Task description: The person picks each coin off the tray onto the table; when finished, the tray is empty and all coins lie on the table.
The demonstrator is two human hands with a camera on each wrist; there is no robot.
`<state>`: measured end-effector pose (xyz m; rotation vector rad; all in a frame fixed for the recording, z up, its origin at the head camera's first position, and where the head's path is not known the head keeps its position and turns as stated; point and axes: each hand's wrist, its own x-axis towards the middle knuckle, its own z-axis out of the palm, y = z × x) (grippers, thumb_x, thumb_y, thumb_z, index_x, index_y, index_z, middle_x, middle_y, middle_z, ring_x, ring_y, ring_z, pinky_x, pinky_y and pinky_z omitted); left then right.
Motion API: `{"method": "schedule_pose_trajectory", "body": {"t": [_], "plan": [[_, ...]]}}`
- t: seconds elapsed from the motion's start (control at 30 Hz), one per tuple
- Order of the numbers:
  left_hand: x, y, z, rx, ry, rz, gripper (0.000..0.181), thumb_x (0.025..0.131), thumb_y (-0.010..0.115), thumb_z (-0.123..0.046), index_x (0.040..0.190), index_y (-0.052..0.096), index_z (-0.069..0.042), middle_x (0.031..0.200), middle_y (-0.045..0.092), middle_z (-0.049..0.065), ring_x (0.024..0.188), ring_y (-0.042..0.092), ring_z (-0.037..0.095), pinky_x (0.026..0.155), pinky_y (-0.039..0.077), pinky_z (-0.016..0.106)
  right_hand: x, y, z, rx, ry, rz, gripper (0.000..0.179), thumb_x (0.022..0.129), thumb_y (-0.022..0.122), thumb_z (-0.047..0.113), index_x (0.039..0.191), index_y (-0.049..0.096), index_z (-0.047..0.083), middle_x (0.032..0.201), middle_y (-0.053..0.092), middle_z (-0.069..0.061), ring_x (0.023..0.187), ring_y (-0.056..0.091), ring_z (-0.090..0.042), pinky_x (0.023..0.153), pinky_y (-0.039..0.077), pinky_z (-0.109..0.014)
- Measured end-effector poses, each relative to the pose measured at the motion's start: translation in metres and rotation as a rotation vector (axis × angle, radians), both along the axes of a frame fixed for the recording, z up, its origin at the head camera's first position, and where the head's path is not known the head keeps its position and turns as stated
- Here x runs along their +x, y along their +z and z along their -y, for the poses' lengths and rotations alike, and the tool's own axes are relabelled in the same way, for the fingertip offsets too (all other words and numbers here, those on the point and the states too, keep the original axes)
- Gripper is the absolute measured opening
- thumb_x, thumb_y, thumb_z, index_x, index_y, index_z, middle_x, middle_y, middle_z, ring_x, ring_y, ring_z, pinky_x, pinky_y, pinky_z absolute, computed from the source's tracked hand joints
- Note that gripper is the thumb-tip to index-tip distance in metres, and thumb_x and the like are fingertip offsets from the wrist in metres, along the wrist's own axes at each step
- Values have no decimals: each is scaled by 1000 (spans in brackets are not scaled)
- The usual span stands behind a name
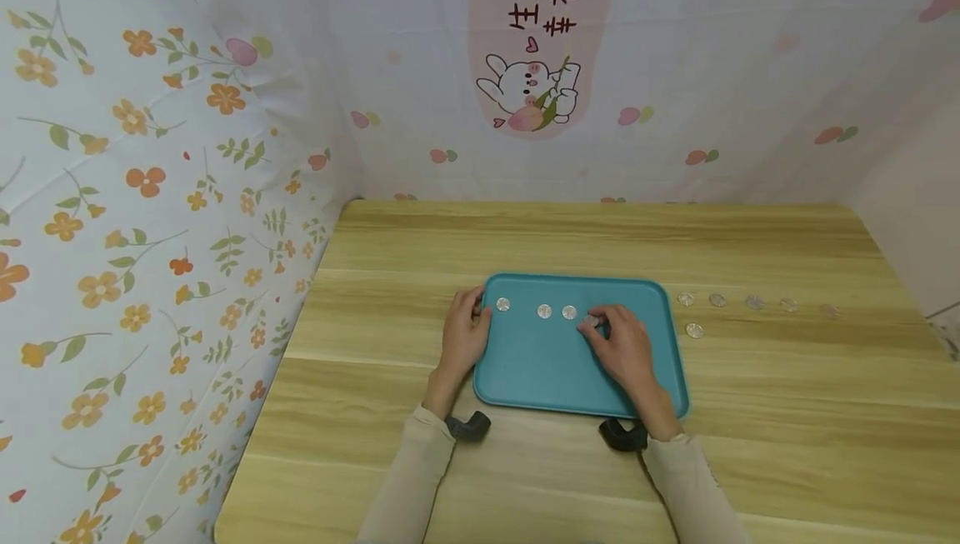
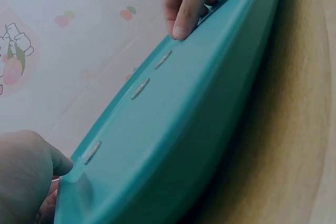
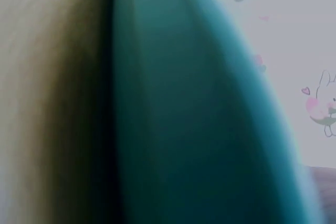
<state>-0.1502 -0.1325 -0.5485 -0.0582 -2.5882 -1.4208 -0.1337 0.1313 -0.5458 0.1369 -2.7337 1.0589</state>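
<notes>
A blue-green tray (image 1: 540, 369) lies on the wooden table in the head view. My left hand (image 1: 465, 334) grips its left edge; in the left wrist view the thumb (image 2: 63, 165) bends over the rim. My right hand (image 1: 624, 348) reaches over the tray and pinches a silver coin (image 1: 591, 321) between thumb and fingers, low over the tray floor. To its left, three coins sit in a row along the far side: one coin (image 1: 570, 311) close to the fingertips, another coin (image 1: 544, 311) beside that, and a third coin (image 1: 503, 304) near the left rim.
Right of the tray, several coins lie spaced out in a row on the table (image 1: 795, 377), including one coin (image 1: 717, 300). A single coin (image 1: 694, 331) lies nearer than that row. Patterned cloth (image 1: 420, 94) hangs behind and at the left. The tray's side wall (image 3: 173, 103) fills the right wrist view.
</notes>
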Motion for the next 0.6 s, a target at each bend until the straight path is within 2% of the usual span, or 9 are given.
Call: {"method": "schedule_pose_trajectory", "body": {"t": [0.2, 0.37, 0.5, 0.6], "plan": [[1, -1, 0, 1, 2, 1, 40, 98, 59, -11, 137, 57, -1, 124, 60, 15, 96, 57, 21, 81, 46, 33, 6, 5, -5, -48, 0, -28, 29, 85, 80, 19, 105, 71, 0, 91, 64, -15, 78, 53, -24, 70, 40, -37], [1, 1, 0, -8, 3, -27, 39, 97, 60, -9, 135, 58, 1, 122, 61, 17, 95, 57, 23, 80, 47, 35, 13, 15, -16, -97, 27, -19, 28, 86, 78, 18, 106, 69, 0, 96, 63, -14, 81, 51, -22, 70, 41, -31], [1, 1, 0, -8, -3, -21, 40, 97, 60, -9, 136, 57, 1, 122, 60, 17, 95, 57, 23, 80, 47, 35, 19, 22, -29, -98, 42, -29, 27, 87, 78, 18, 106, 69, 2, 97, 63, -12, 82, 48, -18, 70, 39, -26], [1, 1, 1, -6, -2, -7, 40, 98, 59, -10, 136, 57, -1, 122, 60, 16, 95, 57, 22, 80, 47, 34, 19, 27, -39, -79, 46, -69, 25, 86, 79, 17, 105, 70, 3, 95, 64, -10, 81, 48, -13, 69, 39, -21]]}}
